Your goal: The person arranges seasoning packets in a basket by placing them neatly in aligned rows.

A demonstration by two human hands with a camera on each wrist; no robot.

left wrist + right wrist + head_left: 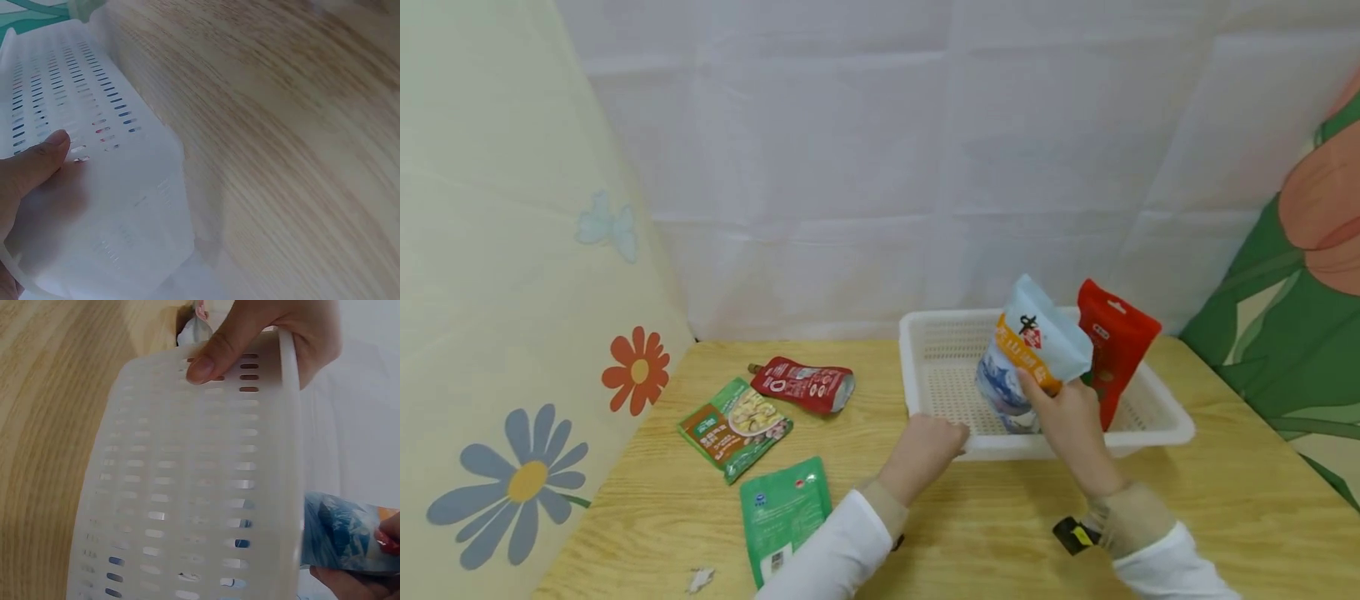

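Note:
A white perforated plastic basket (951, 387) stands on the table. My left hand (922, 454) grips its near rim toward the left corner; in the left wrist view the thumb (40, 159) lies along the outer wall (106, 212). My right hand (1075, 429) holds a light blue bag (1054, 346) with an orange band, its lower end down inside the basket. The right wrist view shows the bag (347, 531) beyond the basket wall (175, 437). Close to the right hand, a red bag (1116, 342) leans upright in the basket's right part, its lower portion partly hidden.
Left of the basket lie a dark red spouted pouch (805, 385), a green and brown food packet (737, 425) and a green packet (786, 508), partly covered by the left sleeve. A small white scrap (701, 579) sits near the front. White cloth (820, 167) hangs behind the table.

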